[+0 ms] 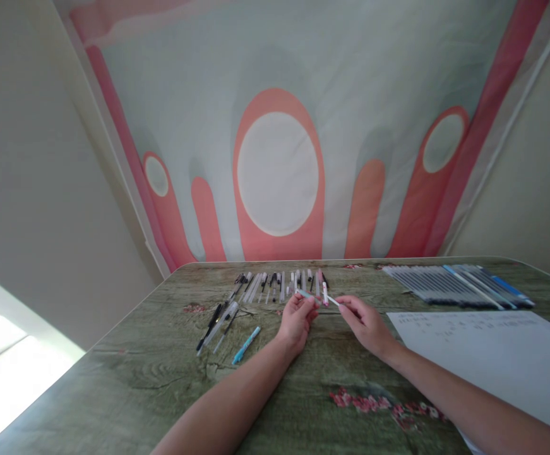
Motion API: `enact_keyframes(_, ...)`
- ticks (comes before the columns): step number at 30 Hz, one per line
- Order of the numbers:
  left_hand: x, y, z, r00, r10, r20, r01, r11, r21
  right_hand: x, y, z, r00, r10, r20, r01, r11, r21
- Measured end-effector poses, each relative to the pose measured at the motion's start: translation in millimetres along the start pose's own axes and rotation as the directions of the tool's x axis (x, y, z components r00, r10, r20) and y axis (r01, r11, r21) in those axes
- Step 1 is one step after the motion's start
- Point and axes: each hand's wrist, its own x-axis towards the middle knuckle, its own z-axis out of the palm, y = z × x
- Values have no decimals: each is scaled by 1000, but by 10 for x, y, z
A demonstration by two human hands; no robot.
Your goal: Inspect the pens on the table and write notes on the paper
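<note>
Above the middle of the table, my left hand [298,321] is closed around a slim pale-blue pen part [305,294] that juts past the fingertips. To its right, my right hand [362,323] pinches a thin white stick-like pen part [333,301] between thumb and fingers. A white and pink pen piece [324,292] shows between the hands; I cannot tell whether it lies on the table or touches the white part. Just beyond the hands lies a row of loose pen parts [256,287], with clear barrels, caps and dark refills.
Left of my left forearm lies a blue pen [246,345]. Farther left are black and clear pen parts [216,325]. At the right, many grey pens or refills [445,287] lie side by side behind a white sheet with writing [502,360]. A patterned cloth hangs behind the wood-patterned table [151,379].
</note>
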Motion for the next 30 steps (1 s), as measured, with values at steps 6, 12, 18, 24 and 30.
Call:
enact_keyframes(6, 51, -6, -52, 999, -10, -52, 4, 992, -125, -40, -38, 15, 997, -77, 24, 78, 995, -56)
enact_keyframes(12, 49, -20, -48, 999, -15, -42, 10, 993, -117, -18, -26, -3, 995, -94, 22, 95, 992, -76)
enact_keyframes(18, 1, -13, -9, 1000, -7, -18, 6, 997, -76, -25, -18, 3, 993, -117, 23, 119, 991, -65)
enact_keyframes(24, -43, -27, 12, 995, -15, 97, 19, 999, -44, -37, -1, 24, 994, -105, 16, 106, 990, -92)
enact_keyframes(30, -113, -49, 36, 970, -75, 233, 74, 997, 11, -71, -18, 35, 998, -51, 28, 51, 999, 1)
